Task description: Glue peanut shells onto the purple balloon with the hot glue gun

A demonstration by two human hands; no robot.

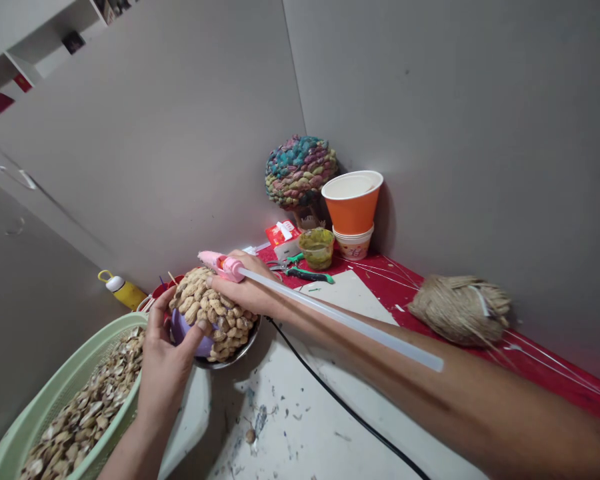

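A purple ball (pixel 181 328), largely covered with peanuts (pixel 207 301), rests in a metal bowl (pixel 235 360). My left hand (pixel 167 343) grips its near left side, the thumb on the peanuts beside the bare purple patch and the fingers round the far side. In my right hand (pixel 243 283) is a pink hot glue gun (pixel 223 265), held over the top of the ball. A long translucent glue stick (pixel 345 320) sticks out of its back above my forearm. The gun's nozzle tip is hard to make out. Its black cord (pixel 330 395) runs down across the table.
A green basket (pixel 63 360) of peanut shells stands at left, a yellow bottle (pixel 125 290) behind it. Farther back are a coloured peanut-covered ball (pixel 300 172), an orange paper bowl (pixel 354 207) on stacked cups, a small tub (pixel 316 248), green-handled pliers (pixel 310 275) and a twine bundle (pixel 457 308).
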